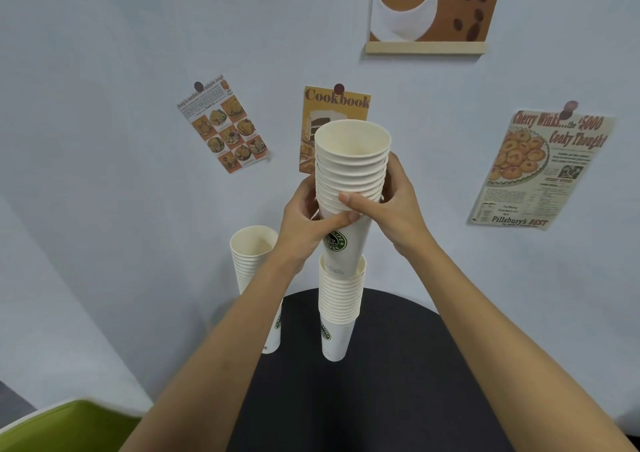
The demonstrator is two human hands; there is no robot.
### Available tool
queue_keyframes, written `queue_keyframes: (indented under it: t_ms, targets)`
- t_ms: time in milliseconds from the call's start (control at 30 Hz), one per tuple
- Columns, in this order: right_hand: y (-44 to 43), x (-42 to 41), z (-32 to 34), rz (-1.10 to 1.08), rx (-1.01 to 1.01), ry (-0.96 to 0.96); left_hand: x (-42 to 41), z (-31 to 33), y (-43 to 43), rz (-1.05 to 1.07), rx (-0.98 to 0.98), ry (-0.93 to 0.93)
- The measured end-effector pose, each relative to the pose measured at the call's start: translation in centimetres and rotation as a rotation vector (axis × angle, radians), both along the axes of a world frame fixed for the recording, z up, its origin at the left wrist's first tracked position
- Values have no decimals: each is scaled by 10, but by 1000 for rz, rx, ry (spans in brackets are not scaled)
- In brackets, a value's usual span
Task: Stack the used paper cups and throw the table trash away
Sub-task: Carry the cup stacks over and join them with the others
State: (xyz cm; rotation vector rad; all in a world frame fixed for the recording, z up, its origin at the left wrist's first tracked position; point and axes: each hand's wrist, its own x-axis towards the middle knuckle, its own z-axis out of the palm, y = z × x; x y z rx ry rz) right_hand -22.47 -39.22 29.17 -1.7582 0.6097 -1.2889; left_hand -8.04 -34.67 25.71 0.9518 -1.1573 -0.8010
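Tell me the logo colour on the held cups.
Dark green logo on the held cups, head view.

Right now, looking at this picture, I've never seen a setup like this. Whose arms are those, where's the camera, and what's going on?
No machine here. The camera is worn on a person's head, looking forward and down, so the bare arms are the wearer's own. The left hand and right hand both grip a held stack of paper cups, its bottom cup in the mouth of a second stack standing on the dark round table. A third stack stands to the left. Food posters hang on the wall.
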Motion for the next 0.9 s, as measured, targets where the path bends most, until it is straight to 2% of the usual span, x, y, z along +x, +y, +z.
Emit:
queue_keyframes:
  t_ms: [333,900]
  targets:
    - [-14,5,-5,-9,28,-22,6,-3,-14,-16,11,-16]
    - [-37,15,-52,-53,156,87,3,-51,-39,0,103,-11]
